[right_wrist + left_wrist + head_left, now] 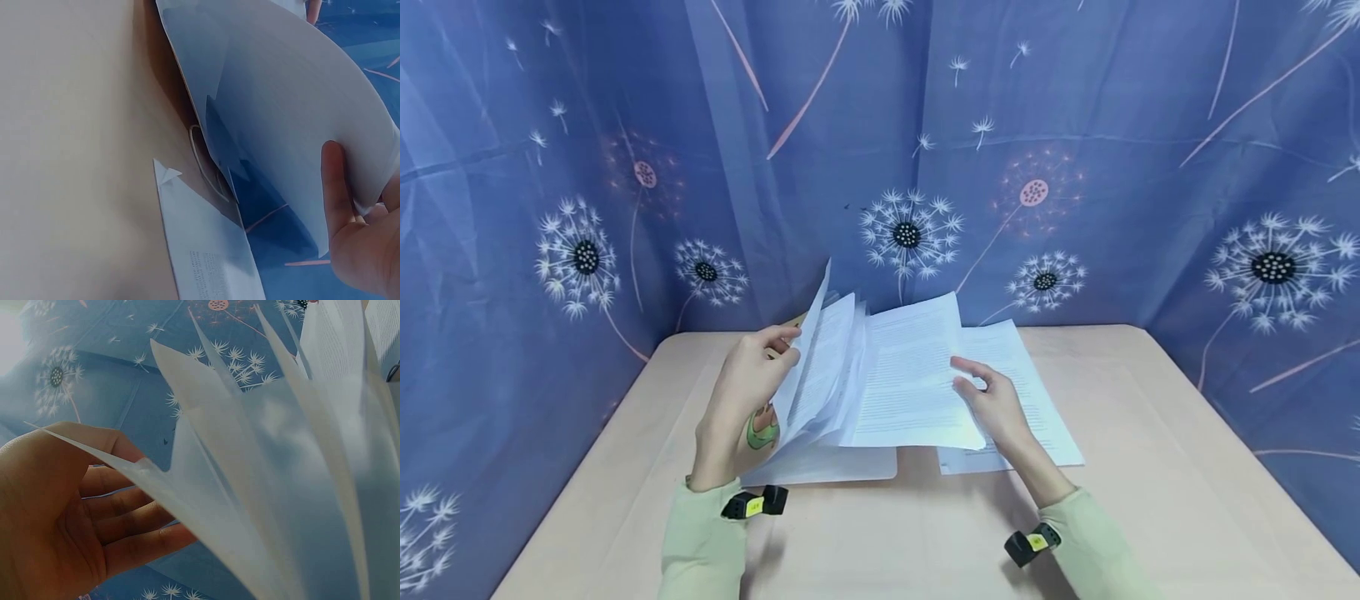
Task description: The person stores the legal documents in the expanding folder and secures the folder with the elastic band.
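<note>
A folder with several clear sleeves and printed pages stands partly fanned open on the table; its cover (763, 429) carries a cartoon drawing. My left hand (748, 375) holds the raised leaves at the left, thumb on one side and fingers behind the sleeve (187, 512). At the right edge of a printed sheet (910, 367), my right hand (997, 406) pinches the paper. The right wrist view has the thumb (336, 181) on the curved sheet, the other fingers mostly hidden behind it. Under that sheet lies another printed paper (1030, 400), flat on the table.
The pale table (865, 542) reaches back to a blue dandelion-print curtain (820, 192), which also hangs along both sides. A thin pale loop (203, 159) shows beneath the folder's edge in the right wrist view. The loose paper has a small folded corner (169, 175).
</note>
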`<state>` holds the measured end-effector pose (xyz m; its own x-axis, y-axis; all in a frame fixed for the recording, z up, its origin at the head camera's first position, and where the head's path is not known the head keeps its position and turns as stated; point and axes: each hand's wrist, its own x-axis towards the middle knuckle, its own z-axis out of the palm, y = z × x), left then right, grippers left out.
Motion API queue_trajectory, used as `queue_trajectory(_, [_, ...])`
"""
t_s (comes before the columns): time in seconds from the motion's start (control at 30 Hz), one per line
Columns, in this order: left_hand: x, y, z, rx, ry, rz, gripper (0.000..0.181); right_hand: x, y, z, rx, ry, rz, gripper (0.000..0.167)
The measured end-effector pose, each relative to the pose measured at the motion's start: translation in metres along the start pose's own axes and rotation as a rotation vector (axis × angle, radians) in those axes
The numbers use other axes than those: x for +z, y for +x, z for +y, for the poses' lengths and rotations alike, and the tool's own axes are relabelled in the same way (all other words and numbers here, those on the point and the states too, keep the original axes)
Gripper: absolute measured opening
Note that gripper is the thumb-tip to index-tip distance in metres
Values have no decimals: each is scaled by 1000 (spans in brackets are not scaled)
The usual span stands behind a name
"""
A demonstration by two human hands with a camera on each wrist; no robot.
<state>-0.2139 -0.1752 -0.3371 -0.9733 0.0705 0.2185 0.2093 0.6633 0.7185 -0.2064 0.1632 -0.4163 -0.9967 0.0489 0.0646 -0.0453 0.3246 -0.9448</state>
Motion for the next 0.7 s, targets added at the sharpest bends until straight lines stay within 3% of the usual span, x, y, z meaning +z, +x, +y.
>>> queue_trajectory(0.3, [-1, 1, 0, 8, 6, -4, 41, 14, 9, -11, -78, -73, -40, 41])
queue_trajectory(0.7, [0, 0, -1, 12, 4, -6, 41, 33, 21, -17, -117, -61, -121, 43])
